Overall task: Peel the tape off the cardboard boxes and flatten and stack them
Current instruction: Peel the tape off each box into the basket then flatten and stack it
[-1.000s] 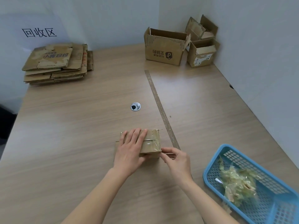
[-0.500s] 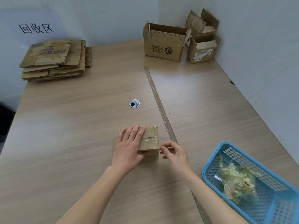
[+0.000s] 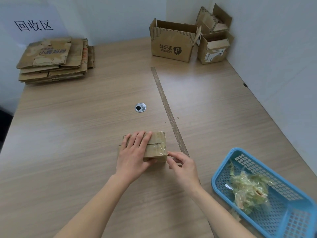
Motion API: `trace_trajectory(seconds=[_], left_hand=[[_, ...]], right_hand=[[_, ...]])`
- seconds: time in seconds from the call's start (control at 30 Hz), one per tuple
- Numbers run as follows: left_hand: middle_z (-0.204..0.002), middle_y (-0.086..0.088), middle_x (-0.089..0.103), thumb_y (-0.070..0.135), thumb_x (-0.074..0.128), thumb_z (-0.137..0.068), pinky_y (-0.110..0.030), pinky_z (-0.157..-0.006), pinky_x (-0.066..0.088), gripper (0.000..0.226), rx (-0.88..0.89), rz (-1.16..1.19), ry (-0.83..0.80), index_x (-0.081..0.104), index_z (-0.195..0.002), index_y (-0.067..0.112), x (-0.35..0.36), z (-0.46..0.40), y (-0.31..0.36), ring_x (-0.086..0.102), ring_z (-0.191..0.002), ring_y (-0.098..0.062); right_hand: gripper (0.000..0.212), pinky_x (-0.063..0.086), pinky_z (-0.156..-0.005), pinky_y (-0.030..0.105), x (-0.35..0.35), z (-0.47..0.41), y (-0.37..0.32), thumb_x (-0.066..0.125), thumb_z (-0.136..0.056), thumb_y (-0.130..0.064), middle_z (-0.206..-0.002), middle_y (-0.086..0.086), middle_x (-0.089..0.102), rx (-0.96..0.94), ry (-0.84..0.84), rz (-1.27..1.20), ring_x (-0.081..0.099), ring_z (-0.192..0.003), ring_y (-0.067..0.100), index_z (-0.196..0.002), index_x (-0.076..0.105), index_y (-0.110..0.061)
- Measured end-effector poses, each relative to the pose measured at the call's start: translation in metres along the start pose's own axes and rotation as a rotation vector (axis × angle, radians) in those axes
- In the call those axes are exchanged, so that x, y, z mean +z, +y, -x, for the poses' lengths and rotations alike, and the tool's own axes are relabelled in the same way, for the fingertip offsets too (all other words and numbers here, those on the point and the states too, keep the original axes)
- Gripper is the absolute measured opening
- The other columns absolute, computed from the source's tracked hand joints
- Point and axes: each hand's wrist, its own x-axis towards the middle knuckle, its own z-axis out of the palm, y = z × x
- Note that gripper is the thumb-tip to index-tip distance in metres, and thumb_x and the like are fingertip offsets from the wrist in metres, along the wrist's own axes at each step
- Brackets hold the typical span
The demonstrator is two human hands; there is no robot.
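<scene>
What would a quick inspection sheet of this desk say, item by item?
Surface: wooden table with a round cable hole and a strip running down it.
Job's things: small taped box under the hands; flattened cardboard stack at far left; three open boxes in the far right corner.
Clutter: blue basket at near right holding peeled tape.
Grippers: left hand rests flat on the box; right hand picks at the tape at the box's near right corner.
Cables: nothing seen.
Surroundings: pale walls; a wall sign above the stack.
</scene>
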Motion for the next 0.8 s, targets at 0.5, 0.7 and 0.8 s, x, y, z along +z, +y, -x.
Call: trace_trajectory(seconds=[0.5, 0.7, 0.8], left_hand=[[-0.154, 0.006, 0.038, 0.07, 0.067, -0.076, -0.046, -0.125, 0.016, 0.098, -0.008, -0.017, 0.004, 0.029, -0.156, 0.028, -0.001, 0.0, 0.002, 0.032, -0.147, -0.019], [-0.153, 0.006, 0.038, 0.068, 0.067, -0.077, -0.046, -0.124, 0.017, 0.096, -0.002, -0.015, -0.002, 0.03, -0.156, 0.028, -0.002, 0.0, 0.002, 0.033, -0.146, -0.019], [-0.154, 0.007, 0.036, 0.061, 0.069, -0.077, -0.045, -0.125, 0.015, 0.095, 0.008, -0.017, -0.009, 0.028, -0.156, 0.029, -0.001, 0.001, 0.002, 0.033, -0.147, -0.02]], right_hand=[[0.008, 0.051, -0.07, 0.024, -0.008, -0.021, -0.005, 0.07, -0.095, -0.021, -0.095, -0.016, 0.065, -0.174, -0.089, 0.199, 0.063, -0.089, 0.009, -0.09, 0.068, -0.027], [0.015, 0.039, -0.073, 0.025, -0.008, -0.005, -0.01, 0.048, -0.106, -0.016, -0.089, -0.011, 0.05, -0.149, -0.17, 0.396, 0.048, -0.079, 0.005, -0.092, 0.051, -0.016], [0.02, 0.04, -0.075, 0.025, -0.018, 0.006, -0.017, 0.044, -0.107, -0.023, -0.087, -0.009, 0.051, -0.035, -0.255, 0.357, 0.047, -0.076, 0.002, -0.088, 0.049, -0.021]])
